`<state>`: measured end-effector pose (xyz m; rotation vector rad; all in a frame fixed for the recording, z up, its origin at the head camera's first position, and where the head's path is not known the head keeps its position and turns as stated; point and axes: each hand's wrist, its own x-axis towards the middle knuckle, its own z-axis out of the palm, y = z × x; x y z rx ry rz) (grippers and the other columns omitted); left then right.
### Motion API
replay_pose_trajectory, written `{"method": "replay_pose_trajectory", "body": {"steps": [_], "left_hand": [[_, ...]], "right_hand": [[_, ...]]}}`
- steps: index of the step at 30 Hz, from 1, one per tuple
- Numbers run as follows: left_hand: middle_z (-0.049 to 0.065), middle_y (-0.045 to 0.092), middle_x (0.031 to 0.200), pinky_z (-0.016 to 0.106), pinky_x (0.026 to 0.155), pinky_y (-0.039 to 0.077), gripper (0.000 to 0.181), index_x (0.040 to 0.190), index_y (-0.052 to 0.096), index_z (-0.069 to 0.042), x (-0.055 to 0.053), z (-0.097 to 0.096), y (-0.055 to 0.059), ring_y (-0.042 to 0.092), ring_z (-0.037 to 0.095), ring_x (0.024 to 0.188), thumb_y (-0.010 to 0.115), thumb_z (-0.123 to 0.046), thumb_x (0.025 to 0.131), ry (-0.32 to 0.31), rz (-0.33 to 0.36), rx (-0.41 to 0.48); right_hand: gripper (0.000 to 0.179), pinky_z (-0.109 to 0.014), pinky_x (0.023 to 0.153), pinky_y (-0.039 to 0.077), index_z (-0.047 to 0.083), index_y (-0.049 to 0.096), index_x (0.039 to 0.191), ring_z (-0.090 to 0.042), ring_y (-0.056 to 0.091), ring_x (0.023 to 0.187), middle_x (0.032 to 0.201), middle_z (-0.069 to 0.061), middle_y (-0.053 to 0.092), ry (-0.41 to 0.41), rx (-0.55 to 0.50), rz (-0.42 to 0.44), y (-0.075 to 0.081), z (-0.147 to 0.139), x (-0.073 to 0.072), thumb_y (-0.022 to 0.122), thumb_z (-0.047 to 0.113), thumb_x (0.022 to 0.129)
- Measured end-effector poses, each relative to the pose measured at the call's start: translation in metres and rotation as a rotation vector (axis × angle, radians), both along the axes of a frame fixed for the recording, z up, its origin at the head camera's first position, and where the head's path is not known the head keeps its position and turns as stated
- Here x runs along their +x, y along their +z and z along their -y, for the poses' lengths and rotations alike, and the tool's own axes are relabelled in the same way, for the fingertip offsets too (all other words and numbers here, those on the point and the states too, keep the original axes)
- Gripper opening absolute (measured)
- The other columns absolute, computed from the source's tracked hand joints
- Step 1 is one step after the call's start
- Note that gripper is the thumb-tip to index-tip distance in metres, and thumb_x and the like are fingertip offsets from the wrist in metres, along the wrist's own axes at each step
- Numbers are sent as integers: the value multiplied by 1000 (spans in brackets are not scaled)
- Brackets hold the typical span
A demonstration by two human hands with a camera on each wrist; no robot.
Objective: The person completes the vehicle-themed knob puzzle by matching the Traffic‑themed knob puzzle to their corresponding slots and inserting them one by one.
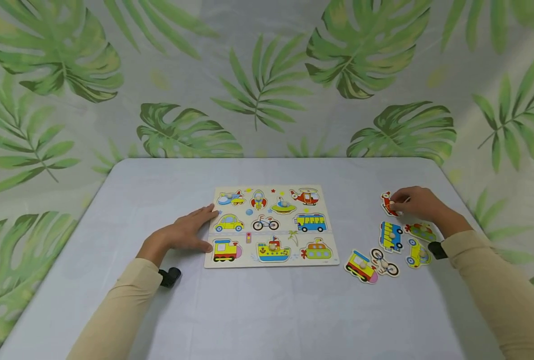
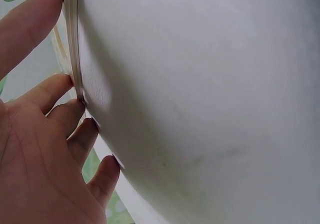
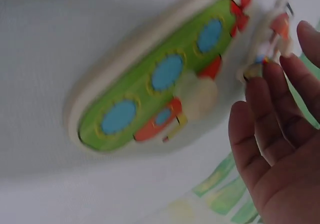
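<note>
A wooden knob puzzle board (image 1: 289,240) with printed vehicle pictures lies on the table. My left hand (image 1: 183,231) rests at its left edge, fingers spread, thumb at the lower corner; the left wrist view shows the fingertips along the board's edge (image 2: 73,39). At the right, my right hand (image 1: 417,202) pinches the knob of a red helicopter piece (image 1: 386,200), partly hidden by the fingers. The right wrist view is blurred there, with the green submarine piece (image 3: 145,94) close beside the hand.
Below the right hand lie a bus piece (image 1: 389,240), a yellow car piece (image 1: 416,256), a bicycle piece (image 1: 386,266) and a train piece (image 1: 359,265). Knobbed plane, rocket (image 1: 258,201), saucer and ship pieces sit in the board. A leaf-patterned cloth (image 1: 258,140) stands behind the table.
</note>
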<state>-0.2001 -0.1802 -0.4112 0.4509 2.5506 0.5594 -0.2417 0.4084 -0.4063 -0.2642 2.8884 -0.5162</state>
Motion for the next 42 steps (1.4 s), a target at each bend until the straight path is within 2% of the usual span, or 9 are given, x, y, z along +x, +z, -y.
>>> {"method": "replay_pose_trajectory", "body": {"steps": [6,17,27,31,36,42], "left_hand": [[9,9,169,68,119,19,96,158,25,-15,0,0,0,10,40,155,80,-31,81,1,2,6],[9,10,169,67,120,19,95,158,25,-15,0,0,-2,10,40,155,79,-31,82,-2,-6,-2],[8,10,170,68,119,20,95,159,25,-17,-1,-1,-3,11,38,155,78,-33,82,1,-11,-24],[8,10,169,67,119,20,95,158,25,-16,0,0,-4,11,38,155,79,-32,82,4,-7,-16],[8,10,169,67,120,20,95,158,25,-16,1,0,-3,11,38,155,79,-32,82,-1,-1,-6],[12,11,169,65,121,19,94,158,25,-13,0,0,-2,12,40,155,78,-31,83,-36,-23,-4]], "right_hand": [[34,-53,79,53,-9,66,114,-38,62,91,102,-24,68,7,33,-19,-4,7,1,65,18,94],[25,-53,79,53,-6,69,109,-36,64,89,102,-24,69,24,50,-51,-2,10,2,63,13,94],[29,-53,82,52,-7,66,114,-36,63,93,105,-24,67,15,31,15,1,13,-1,65,14,93],[29,-54,83,51,-7,65,112,-35,63,93,103,-24,68,3,29,37,1,12,-2,65,16,94],[25,-53,82,52,-5,68,106,-35,63,92,101,-23,67,-1,33,35,-1,9,-2,65,18,95],[25,-53,81,51,-3,70,107,-36,61,93,104,-24,65,-3,30,14,-2,8,-2,64,18,95]]}}
